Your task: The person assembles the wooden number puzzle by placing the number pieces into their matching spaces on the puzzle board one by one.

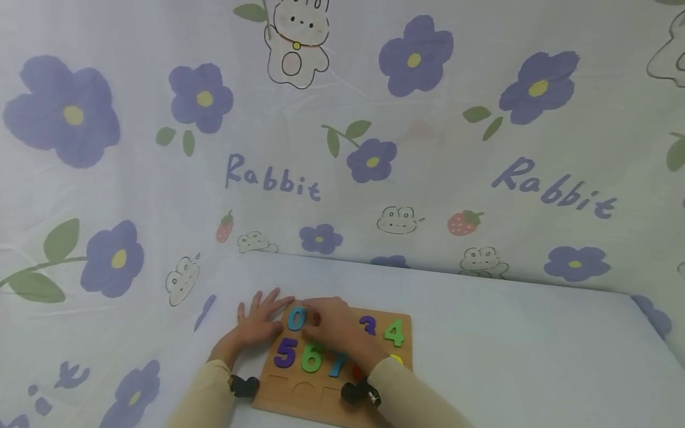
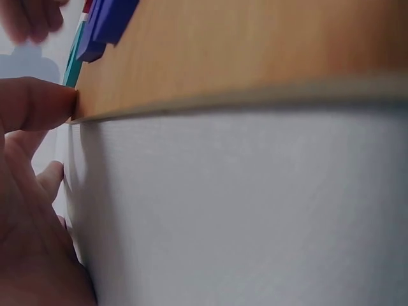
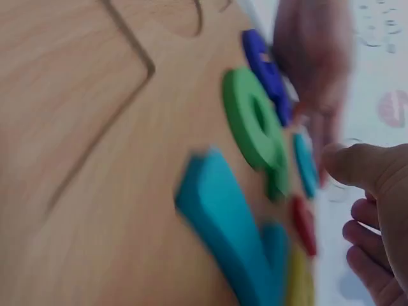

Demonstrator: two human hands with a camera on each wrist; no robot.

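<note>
A wooden number board (image 1: 278, 401) lies on the white surface, with colored numerals on it. My left hand (image 1: 257, 324) rests beside its upper left corner with fingers spread; in the left wrist view the thumb (image 2: 44, 102) touches the board's edge. Over the top row reaches my right hand (image 1: 333, 324), its fingertips close to the blue 0 (image 1: 292, 320). The right wrist view shows its thumb (image 3: 357, 167) near the 0, other fingers loosely bent, nothing visibly held. A red numeral (image 3: 304, 223) and a yellow one (image 3: 297, 274) are beside the 0; the right hand mostly covers them in the head view.
Other numerals on the board include a purple 5 (image 1: 286, 353), a green 6 (image 1: 311, 359), a blue 7 (image 1: 336, 364), a purple 3 (image 1: 368, 325) and a green 4 (image 1: 394, 333). Shallow recesses (image 1: 304, 389) line the near edge. A printed curtain (image 1: 348, 196) stands behind.
</note>
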